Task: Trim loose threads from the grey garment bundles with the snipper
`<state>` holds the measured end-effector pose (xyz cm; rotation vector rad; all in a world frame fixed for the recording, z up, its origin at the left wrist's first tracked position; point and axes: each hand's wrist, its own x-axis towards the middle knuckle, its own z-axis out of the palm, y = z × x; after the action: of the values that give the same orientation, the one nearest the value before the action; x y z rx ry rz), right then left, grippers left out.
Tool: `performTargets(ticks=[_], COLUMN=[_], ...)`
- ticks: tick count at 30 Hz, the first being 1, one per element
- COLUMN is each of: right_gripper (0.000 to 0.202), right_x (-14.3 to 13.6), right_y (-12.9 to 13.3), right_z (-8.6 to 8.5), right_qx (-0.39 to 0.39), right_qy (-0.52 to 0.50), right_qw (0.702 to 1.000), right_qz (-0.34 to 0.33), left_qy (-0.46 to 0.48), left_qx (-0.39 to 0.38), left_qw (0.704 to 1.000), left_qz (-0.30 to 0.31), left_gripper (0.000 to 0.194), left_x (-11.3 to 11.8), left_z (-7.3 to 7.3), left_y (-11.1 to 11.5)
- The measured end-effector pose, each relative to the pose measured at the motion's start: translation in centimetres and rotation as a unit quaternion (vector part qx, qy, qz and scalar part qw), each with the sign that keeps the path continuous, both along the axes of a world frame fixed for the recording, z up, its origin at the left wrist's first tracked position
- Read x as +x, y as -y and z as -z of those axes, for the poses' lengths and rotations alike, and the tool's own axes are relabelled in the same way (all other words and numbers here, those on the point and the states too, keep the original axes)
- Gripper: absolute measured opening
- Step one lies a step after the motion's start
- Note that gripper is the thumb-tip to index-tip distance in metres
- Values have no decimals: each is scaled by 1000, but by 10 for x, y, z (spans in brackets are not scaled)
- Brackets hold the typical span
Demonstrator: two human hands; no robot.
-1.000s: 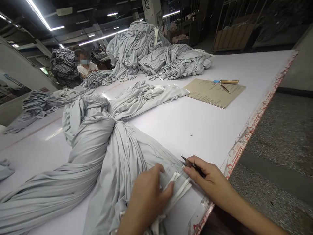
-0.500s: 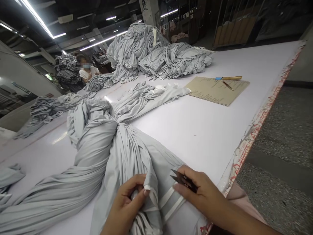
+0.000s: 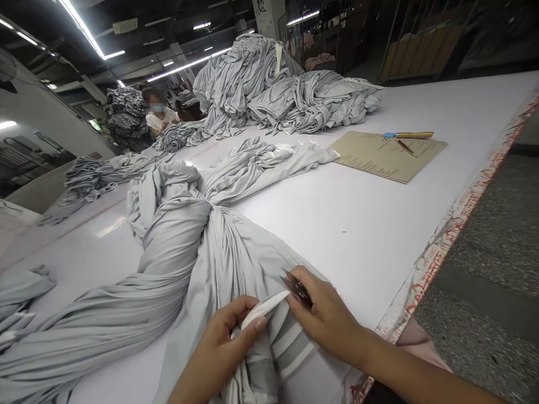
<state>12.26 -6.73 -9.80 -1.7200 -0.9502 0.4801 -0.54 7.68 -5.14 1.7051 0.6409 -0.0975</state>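
My left hand (image 3: 229,339) pinches the white-edged hem of a light grey garment (image 3: 236,247) near the table's front. In my right hand (image 3: 324,320) is a pair of dark thread snips (image 3: 298,288), blades pointing up and left. A white strip of the hem (image 3: 267,306) stretches from the left fingers to the right fingertips, which touch its end. The grey cloth spreads away from both hands and gathers to a narrow knot-like point farther up the table. Whether the snips' blades touch any thread cannot be made out.
Grey garments are heaped in a large pile (image 3: 252,78) at the back of the white table (image 3: 362,264). A brown paper sheet (image 3: 379,160) carries a blue-and-yellow-handled tool (image 3: 408,134) and a pen (image 3: 406,147). Another person (image 3: 160,115) is at the far left.
My right hand with the snips has moved left, up to the hem. The white edge is now drawn out between both hands. The view has shifted slightly.
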Motion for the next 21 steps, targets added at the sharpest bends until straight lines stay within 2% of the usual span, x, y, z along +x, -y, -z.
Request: performTargets(ticks=[2, 3, 6, 8, 14, 21], right_gripper=[11, 12, 16, 19, 18, 24], right_x=[2, 3, 4, 4, -8, -18], right_y=[-2, -2, 1, 7, 21, 16], right_z=[2, 3, 3, 1, -3, 6], right_qx=[-25, -39, -72, -76, -62, -102], right_qy=[-10, -14, -16, -7, 55, 143], right_qw=[1000, 999, 997, 997, 989, 979], right_qz=[5, 6, 1, -23, -126, -104], left_qy=[-20, -22, -16, -9, 11, 13], left_qx=[6, -16, -113, -145, -146, -112], left_qw=[999, 999, 993, 987, 989, 994], left_qz=[32, 24, -38, -62, -36, -1], left_gripper=[35, 37, 40, 41, 45, 47], left_x=[3, 4, 3, 1, 2, 4], left_z=[-1, -1, 5, 9, 8, 12], left_y=[-3, -4, -5, -5, -1, -1])
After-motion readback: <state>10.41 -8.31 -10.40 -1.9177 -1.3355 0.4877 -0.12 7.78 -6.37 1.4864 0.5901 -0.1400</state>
